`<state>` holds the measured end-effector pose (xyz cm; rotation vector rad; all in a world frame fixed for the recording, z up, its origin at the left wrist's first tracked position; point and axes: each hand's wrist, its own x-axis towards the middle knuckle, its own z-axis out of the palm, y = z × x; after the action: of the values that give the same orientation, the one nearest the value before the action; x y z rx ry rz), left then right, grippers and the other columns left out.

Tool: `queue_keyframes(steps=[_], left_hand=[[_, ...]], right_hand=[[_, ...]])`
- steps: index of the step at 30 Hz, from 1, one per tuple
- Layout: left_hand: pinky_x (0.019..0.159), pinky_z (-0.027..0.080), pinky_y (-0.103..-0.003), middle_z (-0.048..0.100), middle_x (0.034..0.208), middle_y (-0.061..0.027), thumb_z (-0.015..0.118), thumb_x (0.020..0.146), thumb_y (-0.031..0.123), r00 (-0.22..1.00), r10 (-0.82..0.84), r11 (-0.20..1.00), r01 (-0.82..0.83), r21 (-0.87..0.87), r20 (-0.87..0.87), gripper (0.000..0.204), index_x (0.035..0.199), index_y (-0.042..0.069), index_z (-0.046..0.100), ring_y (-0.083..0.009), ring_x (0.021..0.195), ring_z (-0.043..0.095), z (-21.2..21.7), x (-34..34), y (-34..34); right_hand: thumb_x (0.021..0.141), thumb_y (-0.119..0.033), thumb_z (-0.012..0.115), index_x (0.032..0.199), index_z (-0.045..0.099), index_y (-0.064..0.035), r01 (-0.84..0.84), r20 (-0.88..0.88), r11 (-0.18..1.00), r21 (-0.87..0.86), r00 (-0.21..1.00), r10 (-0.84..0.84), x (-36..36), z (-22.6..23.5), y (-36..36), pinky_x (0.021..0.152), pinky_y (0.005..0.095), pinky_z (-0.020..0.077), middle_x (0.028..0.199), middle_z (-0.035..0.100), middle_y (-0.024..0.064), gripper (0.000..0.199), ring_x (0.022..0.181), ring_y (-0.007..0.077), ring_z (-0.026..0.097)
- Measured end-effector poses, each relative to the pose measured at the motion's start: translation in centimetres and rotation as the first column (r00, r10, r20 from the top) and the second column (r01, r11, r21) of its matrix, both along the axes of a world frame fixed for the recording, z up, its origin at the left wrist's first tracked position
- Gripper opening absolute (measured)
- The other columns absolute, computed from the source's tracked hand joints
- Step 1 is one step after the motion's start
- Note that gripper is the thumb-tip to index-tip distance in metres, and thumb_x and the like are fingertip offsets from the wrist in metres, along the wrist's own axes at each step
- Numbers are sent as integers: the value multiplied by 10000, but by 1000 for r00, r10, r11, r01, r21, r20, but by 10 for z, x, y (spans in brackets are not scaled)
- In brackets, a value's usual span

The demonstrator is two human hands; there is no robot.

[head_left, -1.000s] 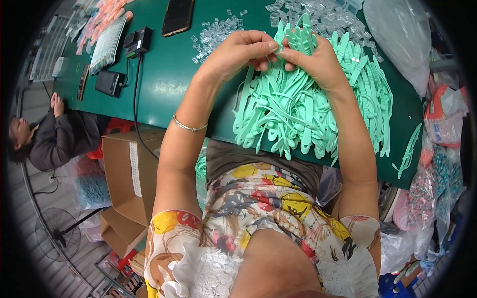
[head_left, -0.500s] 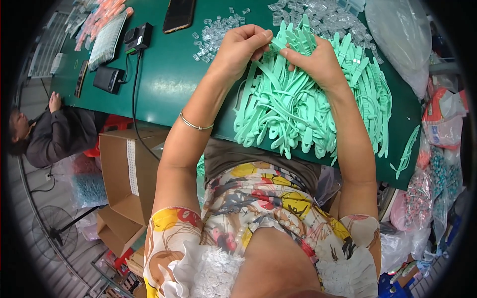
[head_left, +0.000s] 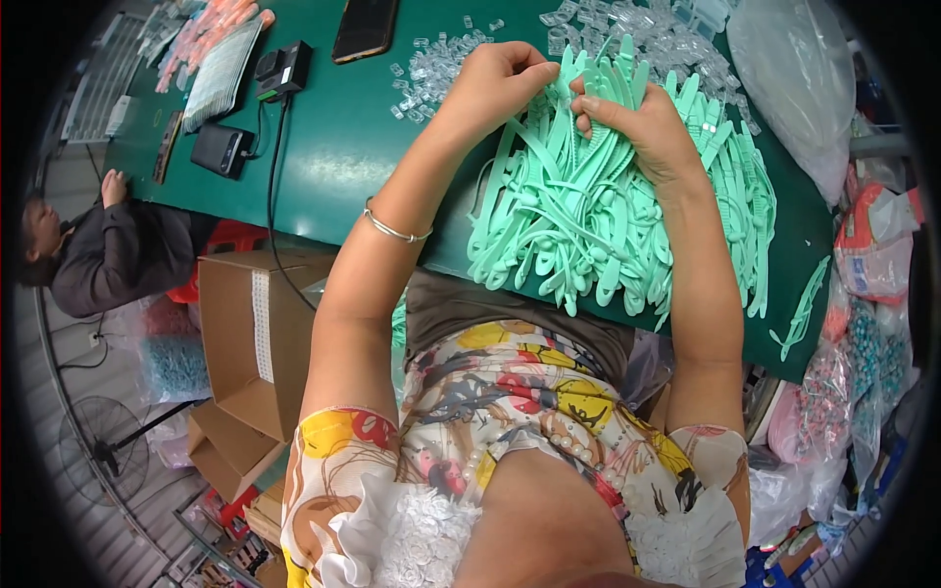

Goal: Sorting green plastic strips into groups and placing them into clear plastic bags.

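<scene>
A thick heap of mint-green plastic straps (head_left: 588, 220), some with toothed edges, lies on the table in front of me and hangs slightly over its near edge. My right hand (head_left: 647, 132) is closed round a bunch of these straps, whose ends stick up past my thumb. Just left of it, my left hand (head_left: 500, 88) is curled in a pinch, fingertips at the upper end of a strap. Whether a small clear piece is also between those fingers is hidden. Small clear plastic clips (head_left: 441, 64) lie scattered beyond my left hand, and a larger pile of clear clips (head_left: 676, 49) sits behind the straps.
On the green table (head_left: 343, 157) are a phone (head_left: 365, 27), a black cabled device (head_left: 282, 71) and a black box (head_left: 218, 150). A clear plastic bag (head_left: 794, 88) stands at the far right. An open cardboard box (head_left: 240, 333) is at lower left; another person (head_left: 123, 245) sits beyond.
My right hand's fingers have closed further round the bunch of straps. My left hand has shifted slightly right along the strap ends. The whole view has moved a little.
</scene>
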<state>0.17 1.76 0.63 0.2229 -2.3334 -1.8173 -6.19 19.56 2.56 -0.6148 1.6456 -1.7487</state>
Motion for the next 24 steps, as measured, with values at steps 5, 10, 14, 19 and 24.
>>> queue_keyframes(steps=[5,10,14,19,24], left_hand=[[506,366,-201,553,683,27,622,816,203,997,-31,982,16,-187,-74,202,856,5,618,-45,568,462,2,-13,-7],[573,435,-225,598,746,-13,653,752,123,980,65,822,-158,-547,-186,175,911,50,647,-84,617,520,-1,1,-46],[621,466,-297,600,791,-44,657,721,123,993,53,640,-117,-759,-108,153,873,101,667,-179,684,572,-6,8,-40],[707,471,-373,576,841,-49,664,703,141,990,51,442,-139,-886,-130,166,869,133,667,-270,867,562,-15,-2,-35],[661,464,-308,612,821,-29,664,746,139,990,70,745,-135,-653,-124,141,863,62,645,-175,750,573,-11,1,-32]], right_hand=[[732,-106,707,944,599,59,60,19,996,-70,998,-59,-2,-2,1,608,277,482,786,631,111,290,650,154,604],[752,-65,681,918,573,45,74,17,996,-45,997,-73,-1,-1,-1,567,247,487,799,624,116,227,638,151,604],[749,-77,687,887,572,41,63,11,997,-47,998,-63,-1,0,-3,546,248,479,759,612,106,214,621,150,597],[725,-107,716,880,598,31,61,32,997,-40,998,-60,-1,-3,-4,604,269,474,759,619,94,238,607,145,590],[720,-107,716,877,598,26,78,-6,996,-50,997,-79,0,-2,-4,599,259,475,762,619,87,237,603,138,588]])
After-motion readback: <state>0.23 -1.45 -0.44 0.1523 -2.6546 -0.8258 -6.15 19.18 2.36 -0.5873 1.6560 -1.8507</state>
